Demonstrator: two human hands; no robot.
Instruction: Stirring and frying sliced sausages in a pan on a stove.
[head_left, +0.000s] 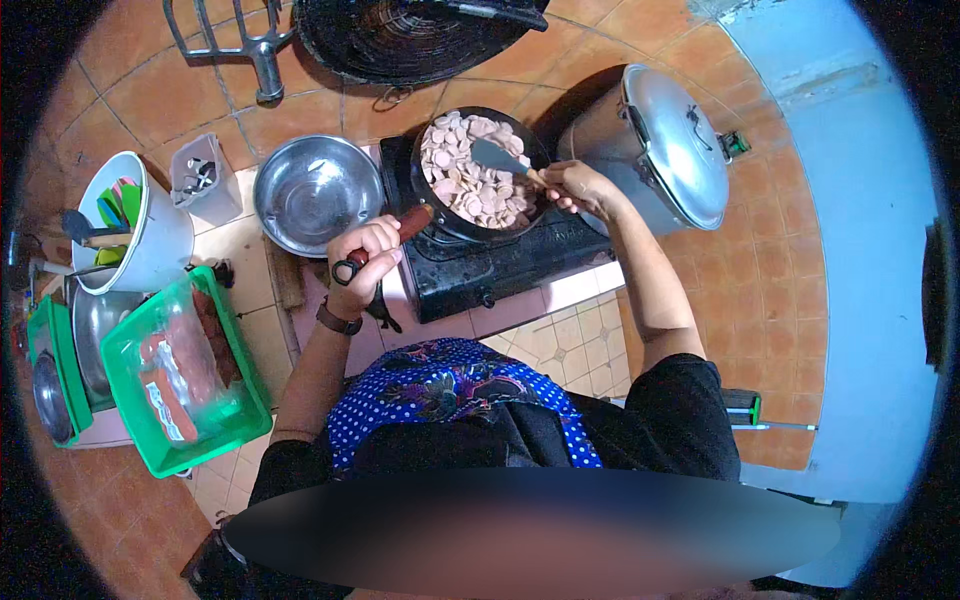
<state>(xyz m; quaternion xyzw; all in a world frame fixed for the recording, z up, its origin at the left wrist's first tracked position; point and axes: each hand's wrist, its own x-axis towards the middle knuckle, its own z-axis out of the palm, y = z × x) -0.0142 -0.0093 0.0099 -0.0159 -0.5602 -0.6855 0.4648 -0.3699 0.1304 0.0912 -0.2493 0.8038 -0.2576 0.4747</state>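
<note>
A dark frying pan (450, 222) full of sliced sausage rounds (480, 204) sits on a black gas stove (450, 289). My left hand (367, 259), with a dark band on its wrist, grips the pan's reddish-brown handle (415, 223). In my right hand (581, 186), at the pan's right rim, is the wooden handle of a spatula (495, 156); its grey blade lies on the slices.
Left of the stove stands a steel bowl (319, 187). Farther left are a clear plastic container (202, 180), a white utensil bucket (169, 232) and a green basket (255, 420) with packaged sausages. A large lidded aluminium pot (607, 142) stands close to the right hand.
</note>
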